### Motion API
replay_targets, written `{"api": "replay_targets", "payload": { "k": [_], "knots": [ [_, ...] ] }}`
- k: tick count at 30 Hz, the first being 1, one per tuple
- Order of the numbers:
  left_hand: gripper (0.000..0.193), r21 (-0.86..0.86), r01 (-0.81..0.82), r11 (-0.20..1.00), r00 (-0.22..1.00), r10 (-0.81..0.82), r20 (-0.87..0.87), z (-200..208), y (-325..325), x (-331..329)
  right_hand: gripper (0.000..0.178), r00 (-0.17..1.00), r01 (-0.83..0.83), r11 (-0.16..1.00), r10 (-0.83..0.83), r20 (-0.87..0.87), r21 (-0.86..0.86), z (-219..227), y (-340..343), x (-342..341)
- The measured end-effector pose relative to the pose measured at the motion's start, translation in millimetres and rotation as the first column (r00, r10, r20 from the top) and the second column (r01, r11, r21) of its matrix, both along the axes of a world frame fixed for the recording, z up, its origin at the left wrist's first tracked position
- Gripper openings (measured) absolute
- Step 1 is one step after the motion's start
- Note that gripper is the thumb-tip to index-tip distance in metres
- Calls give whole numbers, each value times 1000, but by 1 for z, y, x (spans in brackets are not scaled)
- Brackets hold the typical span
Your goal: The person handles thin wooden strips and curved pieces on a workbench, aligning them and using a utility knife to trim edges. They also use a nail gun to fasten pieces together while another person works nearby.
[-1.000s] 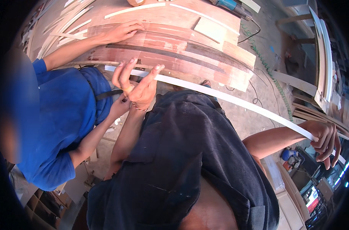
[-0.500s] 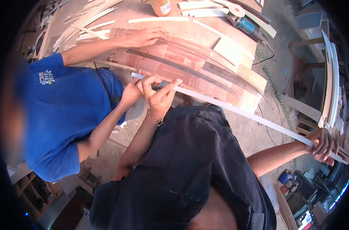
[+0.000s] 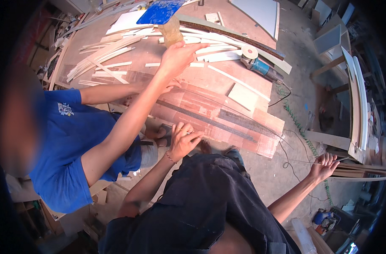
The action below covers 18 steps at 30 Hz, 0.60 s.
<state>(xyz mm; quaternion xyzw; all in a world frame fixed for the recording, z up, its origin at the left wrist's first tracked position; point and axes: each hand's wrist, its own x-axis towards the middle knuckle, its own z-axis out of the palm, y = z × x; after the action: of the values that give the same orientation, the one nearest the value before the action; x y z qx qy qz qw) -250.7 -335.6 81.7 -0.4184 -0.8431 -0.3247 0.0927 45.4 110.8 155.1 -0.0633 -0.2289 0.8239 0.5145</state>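
- Looking down from the head camera, the person in the dark shirt had the left hand (image 3: 183, 142) resting at the near edge of the reddish-brown plywood panel (image 3: 227, 112), fingers curled loosely with the tips pressed to the board, nothing clearly gripped.
- The right hand (image 3: 324, 166) reached out to the side, well apart from the panel, fingers spread open beside a stack of thin pale wooden strips (image 3: 362, 169); whether it touched them could not be told.
- A co-worker in a blue T-shirt (image 3: 74, 144) crouched just beside, one raised hand (image 3: 178, 57) stretched over the panel toward a tan glue bottle (image 3: 171, 34).
- Beyond the bottle lay loose white wooden slats (image 3: 104, 55) scattered on the floor and a flat blue sheet (image 3: 161, 10).
- A blue-bodied power tool (image 3: 261, 65) with a round disc lay near the panel's far corner, a green coiled hose (image 3: 299, 122) trailing from it.
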Motion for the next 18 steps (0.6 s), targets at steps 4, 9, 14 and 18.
{"api": "replay_targets", "payload": {
  "k": [4,9,14,18],
  "knots": [
    [26,-2,23,1000,999,-23,-33,-7,1,0,30,952,253,967,-241,187,-40,-27,-3,10],
    [29,-105,-40,994,999,36,-34,-25,-16,-21,20,693,511,859,-395,604,-24,-63,-39,-10],
    [29,-250,-100,963,991,120,64,-64,-37,-55,50,486,347,936,-233,842,58,-152,-50,16],
    [26,-250,-130,959,925,208,317,-98,-53,-80,49,350,102,992,-106,931,75,-175,-66,14]
  ]
}}
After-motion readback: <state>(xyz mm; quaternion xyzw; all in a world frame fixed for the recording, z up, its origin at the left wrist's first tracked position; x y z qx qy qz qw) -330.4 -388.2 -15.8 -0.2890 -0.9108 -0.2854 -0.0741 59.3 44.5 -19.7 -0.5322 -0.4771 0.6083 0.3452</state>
